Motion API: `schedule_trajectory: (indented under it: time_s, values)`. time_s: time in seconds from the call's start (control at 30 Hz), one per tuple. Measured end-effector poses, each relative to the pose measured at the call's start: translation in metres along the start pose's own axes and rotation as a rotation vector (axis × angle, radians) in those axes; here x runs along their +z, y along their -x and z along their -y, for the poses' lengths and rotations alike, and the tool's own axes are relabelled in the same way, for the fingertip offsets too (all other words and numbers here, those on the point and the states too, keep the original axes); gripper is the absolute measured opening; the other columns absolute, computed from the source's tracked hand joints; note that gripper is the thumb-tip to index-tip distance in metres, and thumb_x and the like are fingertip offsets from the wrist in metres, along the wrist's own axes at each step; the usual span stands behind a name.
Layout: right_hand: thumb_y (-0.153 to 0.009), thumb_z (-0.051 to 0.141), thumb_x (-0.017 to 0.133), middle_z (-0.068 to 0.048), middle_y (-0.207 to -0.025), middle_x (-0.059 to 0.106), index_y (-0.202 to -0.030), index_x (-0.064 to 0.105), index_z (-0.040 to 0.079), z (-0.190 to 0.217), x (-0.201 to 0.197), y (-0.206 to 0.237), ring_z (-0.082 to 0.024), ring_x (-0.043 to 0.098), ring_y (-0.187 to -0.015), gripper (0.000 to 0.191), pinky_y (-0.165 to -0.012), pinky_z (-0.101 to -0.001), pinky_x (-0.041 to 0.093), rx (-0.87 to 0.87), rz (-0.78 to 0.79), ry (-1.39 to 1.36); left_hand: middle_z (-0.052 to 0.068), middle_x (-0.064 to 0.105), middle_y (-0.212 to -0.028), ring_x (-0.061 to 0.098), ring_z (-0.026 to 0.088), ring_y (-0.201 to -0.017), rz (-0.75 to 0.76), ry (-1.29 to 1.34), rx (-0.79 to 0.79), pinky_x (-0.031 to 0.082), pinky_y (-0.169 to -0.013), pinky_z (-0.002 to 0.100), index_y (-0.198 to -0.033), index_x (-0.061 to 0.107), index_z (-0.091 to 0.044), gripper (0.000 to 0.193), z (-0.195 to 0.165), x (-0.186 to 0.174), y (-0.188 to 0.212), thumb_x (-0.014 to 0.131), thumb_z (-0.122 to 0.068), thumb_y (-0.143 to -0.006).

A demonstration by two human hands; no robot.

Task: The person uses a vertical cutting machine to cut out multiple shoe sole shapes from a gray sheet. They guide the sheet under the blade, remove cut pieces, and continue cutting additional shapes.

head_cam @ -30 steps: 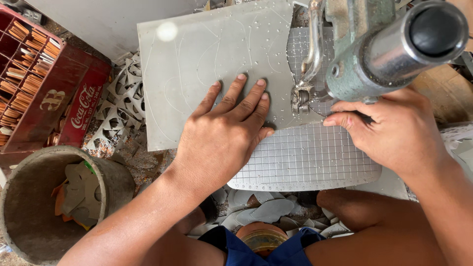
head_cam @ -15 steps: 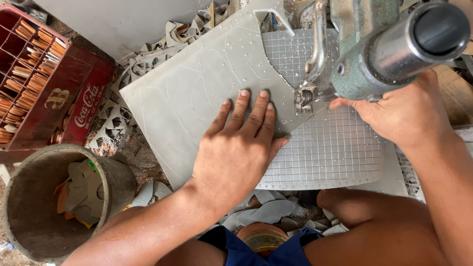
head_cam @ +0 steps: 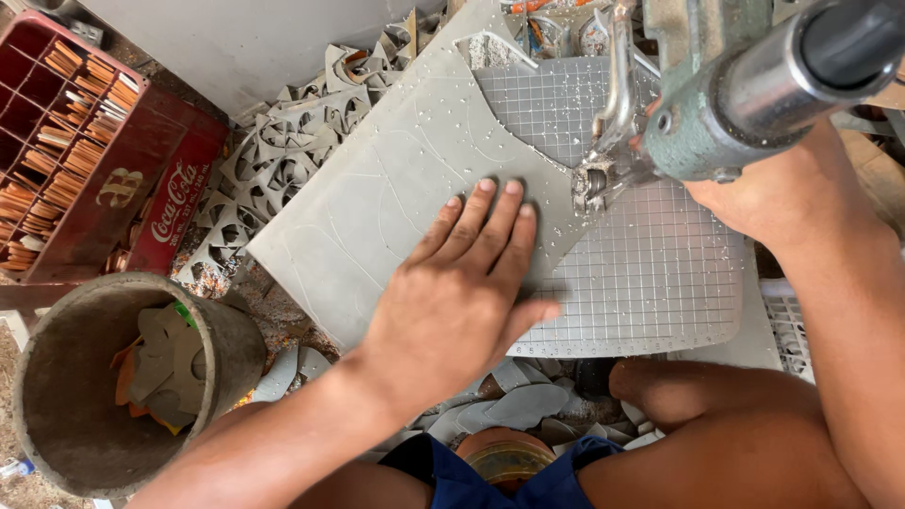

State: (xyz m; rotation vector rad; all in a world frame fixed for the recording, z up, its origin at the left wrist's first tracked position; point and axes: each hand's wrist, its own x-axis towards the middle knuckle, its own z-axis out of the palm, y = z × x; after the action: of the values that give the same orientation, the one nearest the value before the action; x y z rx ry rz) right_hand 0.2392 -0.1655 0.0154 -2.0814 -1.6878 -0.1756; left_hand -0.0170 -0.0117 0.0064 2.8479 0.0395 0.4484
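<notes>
Head view. The left hand [head_cam: 462, 283] lies flat and spread, fingers together, pressing the grey tile [head_cam: 396, 198] down onto the gridded worktop [head_cam: 650, 273]. The tile sits under and ahead of that hand, tilted on the grid, with faint curved lines marked on its face and water droplets across it. Its right edge touches the cutting head [head_cam: 596, 184] of the green machine [head_cam: 745, 94], just beyond the left fingertips.

The right hand [head_cam: 782, 198] sits behind the machine body, on the far side of the cutting head; whether it grips anything cannot be told, as the machine hides its fingers.

Risks, as judged from this position:
- The left fingertips are near the cutting head. A slip on the wet tile face could carry them into it.
- Uneven pressure could let the tile rock or twist and crack off the marked line.
- Offcuts [head_cam: 283, 141] heaped beyond the left hand could snag the tile's far edge.

A bucket [head_cam: 57, 415] and a red crate [head_cam: 85, 160] stand well left of the left hand.
</notes>
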Motion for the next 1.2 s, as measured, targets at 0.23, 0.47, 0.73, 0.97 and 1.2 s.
schedule_trajectory:
  time_s: [0.23, 0.47, 0.73, 0.97, 1.2]
  values:
    - [-0.075, 0.020, 0.089, -0.013, -0.094, 0.073, -0.099, 0.074, 0.003, 0.014, -0.009, -0.011, -0.032, 0.071, -0.087, 0.033, -0.073, -0.0442, 0.056, -0.017, 0.058, 0.025, 0.021, 0.050, -0.154, 0.041, 0.034, -0.148, 0.108, 0.090, 0.149, 0.023, -0.123, 0.058, -0.140, 0.060, 0.002, 0.080, 0.010, -0.020, 0.045, 0.044, -0.064, -0.098]
    - [-0.086, 0.014, 0.083, -0.012, -0.102, 0.074, -0.110, 0.072, 0.002, -0.005, 0.003, -0.004, -0.028, 0.072, -0.095, 0.029, -0.081, -0.0419, 0.058, -0.057, 0.004, 0.002, 0.016, 0.073, -0.128, 0.067, 0.030, -0.132, -0.096, 0.176, 0.267, 0.040, -0.123, 0.056, -0.108, 0.077, 0.000, 0.067, 0.008, -0.011, 0.061, 0.056, -0.063, -0.104]
    - [-0.105, 0.017, 0.062, -0.017, -0.122, 0.070, -0.134, 0.059, -0.001, -0.052, 0.026, 0.019, -0.030, 0.073, -0.107, 0.035, -0.094, -0.0449, 0.062, 0.156, 0.149, -0.858, 0.019, 0.075, -0.123, 0.070, 0.032, -0.126, -0.152, 0.200, 0.233, 0.048, -0.115, 0.051, -0.104, 0.078, 0.001, 0.064, 0.002, -0.007, 0.061, 0.064, -0.061, -0.098]
    - [-0.108, 0.020, 0.056, -0.020, -0.119, 0.067, -0.139, 0.053, -0.005, -0.055, 0.027, 0.018, -0.032, 0.073, -0.102, 0.039, -0.090, -0.0442, 0.064, 0.169, 0.174, -1.112, 0.018, 0.074, -0.123, 0.070, 0.031, -0.126, -0.164, 0.195, 0.223, 0.049, -0.115, 0.051, -0.104, 0.077, 0.001, 0.063, 0.001, -0.007, 0.056, 0.066, -0.060, -0.099]
    - [-0.105, 0.023, 0.060, -0.024, -0.119, 0.065, -0.132, 0.055, -0.006, -0.047, 0.028, 0.007, -0.034, 0.071, -0.101, 0.040, -0.088, -0.0459, 0.062, -0.009, 0.132, -0.854, 0.018, 0.075, -0.123, 0.070, 0.031, -0.126, -0.163, 0.209, 0.202, 0.049, -0.115, 0.051, -0.102, 0.077, 0.000, 0.057, 0.001, -0.007, 0.054, 0.065, -0.055, -0.100]
